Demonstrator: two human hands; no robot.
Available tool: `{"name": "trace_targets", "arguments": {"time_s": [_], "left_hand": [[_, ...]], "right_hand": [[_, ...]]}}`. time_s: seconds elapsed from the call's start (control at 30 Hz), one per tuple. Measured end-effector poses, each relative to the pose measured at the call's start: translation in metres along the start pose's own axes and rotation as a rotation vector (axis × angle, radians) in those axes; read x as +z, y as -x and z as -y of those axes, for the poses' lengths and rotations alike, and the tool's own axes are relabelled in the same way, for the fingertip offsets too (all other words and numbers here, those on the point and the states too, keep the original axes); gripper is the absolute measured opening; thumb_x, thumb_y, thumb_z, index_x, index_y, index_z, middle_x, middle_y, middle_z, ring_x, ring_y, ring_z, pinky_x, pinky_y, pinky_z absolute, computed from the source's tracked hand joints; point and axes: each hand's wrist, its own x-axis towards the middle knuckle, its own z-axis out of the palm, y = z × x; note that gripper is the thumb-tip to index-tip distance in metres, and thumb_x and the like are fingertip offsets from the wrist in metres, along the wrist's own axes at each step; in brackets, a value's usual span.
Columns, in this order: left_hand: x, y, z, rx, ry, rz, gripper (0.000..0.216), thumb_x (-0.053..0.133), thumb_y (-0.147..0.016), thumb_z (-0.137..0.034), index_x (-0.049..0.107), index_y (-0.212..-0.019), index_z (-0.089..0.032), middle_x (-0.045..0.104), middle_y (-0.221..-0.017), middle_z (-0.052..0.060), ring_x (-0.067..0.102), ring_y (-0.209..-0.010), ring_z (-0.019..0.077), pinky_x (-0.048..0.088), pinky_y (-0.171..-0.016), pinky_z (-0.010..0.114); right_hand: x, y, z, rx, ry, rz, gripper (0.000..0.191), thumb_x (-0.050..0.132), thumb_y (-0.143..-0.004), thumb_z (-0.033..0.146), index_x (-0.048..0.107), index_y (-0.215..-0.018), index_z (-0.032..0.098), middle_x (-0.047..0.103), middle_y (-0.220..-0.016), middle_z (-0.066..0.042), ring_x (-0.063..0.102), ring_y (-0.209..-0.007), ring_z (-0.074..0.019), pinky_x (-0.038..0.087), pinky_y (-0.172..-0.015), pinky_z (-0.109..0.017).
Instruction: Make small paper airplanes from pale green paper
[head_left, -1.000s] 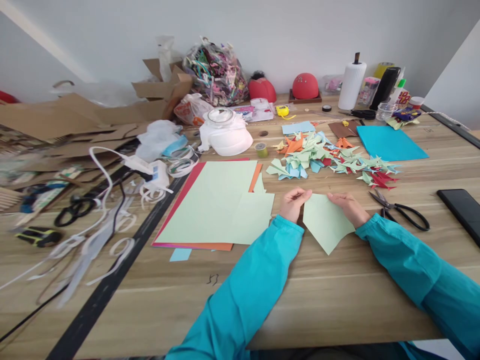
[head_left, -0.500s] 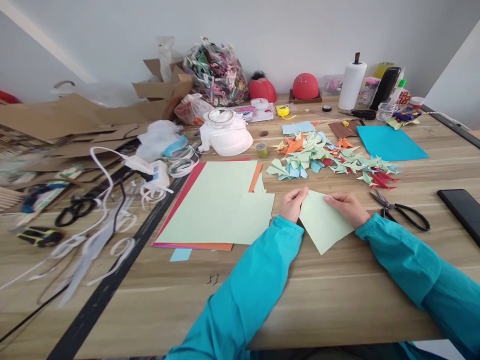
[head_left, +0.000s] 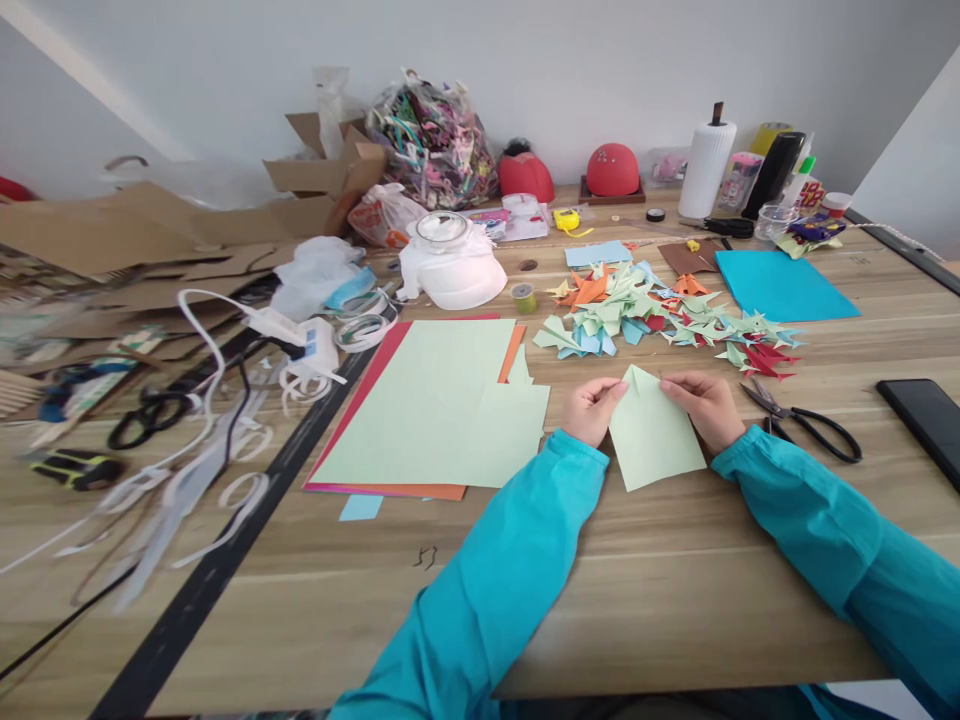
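Two hands share one pale green sheet (head_left: 656, 440), which lies flat on the wooden table (head_left: 675, 600) right in front of me, its top corner turned over into a small peak. My left hand (head_left: 592, 410) has its fingertips closed on the sheet's upper left edge. My right hand (head_left: 701, 405) pinches the upper right edge just beside the peak. Holding both sides of the point, I judge, keeps the edges lined up and stops the sheet sliding. The scissors (head_left: 802, 425) lie just beside my right wrist, within easy reach, with a black phone (head_left: 926, 415) further right. The stack of coloured sheets (head_left: 435, 400) sits just left of my left hand, and the heap of folded paper pieces (head_left: 660, 320) lies beyond both hands, clear of the working spot.
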Motion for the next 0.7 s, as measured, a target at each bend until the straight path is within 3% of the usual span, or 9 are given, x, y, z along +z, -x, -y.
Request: {"name": "trace_targets", "arguments": {"time_s": [0.17,0.27,0.37,0.53,0.7], "left_hand": [[0.001,0.003,-0.002,0.064,-0.075,-0.050,0.028,0.067,-0.067,-0.036,0.069,-0.086,-0.015,0.064,-0.072,0.003,0.056,-0.063,0.0118,0.046,-0.060,0.024],[-0.001,0.004,-0.004,0.262,-0.236,-0.135,0.024,0.062,-0.074,-0.029,0.067,-0.094,-0.017,0.060,-0.080,0.004,0.055,-0.066,0.0109,0.047,-0.063,0.023],[-0.004,0.005,-0.003,0.487,-0.453,-0.121,0.018,0.053,-0.080,-0.021,0.066,-0.092,-0.016,0.060,-0.085,0.006,0.057,-0.075,0.0132,0.049,-0.070,0.026],[-0.006,0.002,0.005,0.763,-0.820,0.156,0.029,0.042,-0.081,-0.008,0.064,-0.098,-0.015,0.063,-0.098,0.009,0.056,-0.094,0.0188,0.048,-0.086,0.034],[-0.005,0.000,0.014,0.812,-1.111,0.422,0.035,0.041,-0.078,-0.005,0.062,-0.105,-0.012,0.059,-0.116,0.012,0.050,-0.110,0.0235,0.045,-0.093,0.041]], "right_hand": [[-0.004,-0.004,0.000,-0.117,0.190,-0.027,0.033,0.065,-0.066,0.044,0.067,-0.077,0.014,0.069,-0.075,-0.008,0.061,-0.067,-0.0188,0.047,-0.059,-0.029],[-0.007,-0.006,-0.001,-0.188,0.408,-0.038,0.030,0.060,-0.071,0.041,0.068,-0.077,0.013,0.069,-0.074,-0.008,0.060,-0.066,-0.0189,0.045,-0.058,-0.029],[-0.009,-0.007,-0.003,-0.223,0.597,-0.001,0.027,0.056,-0.074,0.038,0.070,-0.077,0.015,0.069,-0.071,-0.006,0.059,-0.063,-0.0176,0.042,-0.057,-0.028],[-0.009,-0.006,-0.005,-0.243,0.789,0.029,0.022,0.053,-0.076,0.033,0.070,-0.079,0.019,0.069,-0.069,-0.003,0.060,-0.064,-0.0161,0.042,-0.059,-0.026],[-0.010,-0.005,-0.004,-0.241,0.941,0.053,0.021,0.052,-0.078,0.033,0.069,-0.082,0.021,0.069,-0.071,-0.002,0.061,-0.066,-0.0163,0.042,-0.061,-0.025]]}}
